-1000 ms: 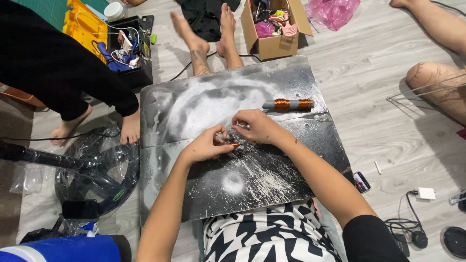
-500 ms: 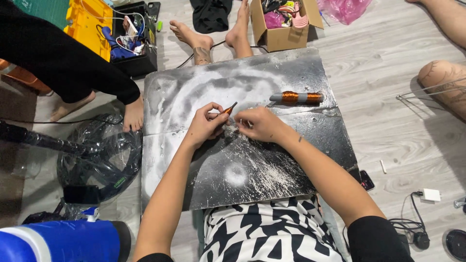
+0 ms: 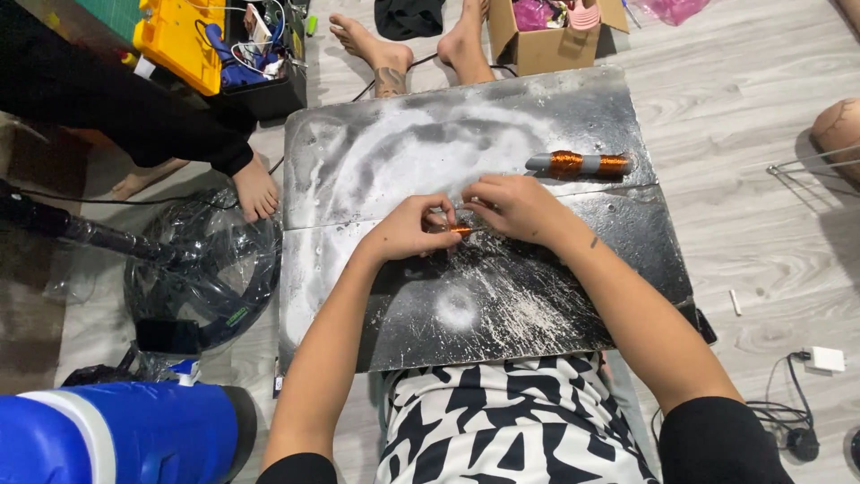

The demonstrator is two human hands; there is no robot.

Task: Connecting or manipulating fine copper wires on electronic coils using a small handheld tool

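Observation:
My left hand (image 3: 408, 231) and my right hand (image 3: 511, 208) meet over a dark, white-dusted board (image 3: 394, 152) on the floor. Between their fingertips they pinch a small rod wound with copper wire (image 3: 460, 230). The left fingers hold its left end, the right fingers its right end. A grey rod with two copper wire coils (image 3: 580, 164) lies on the board just beyond my right hand, untouched.
A cardboard box (image 3: 546, 45) of pink items stands past the board. A yellow and black toolbox (image 3: 215, 54) sits far left. Other people's bare feet (image 3: 255, 188) and legs rest around the board. A fan in clear plastic (image 3: 202, 269) and a blue container (image 3: 107, 439) lie left. A white charger (image 3: 824, 358) lies right.
My hands have come lower onto the board and closer together. The thin piece that stuck up from my left fingers half a second ago now lies flat between both hands.

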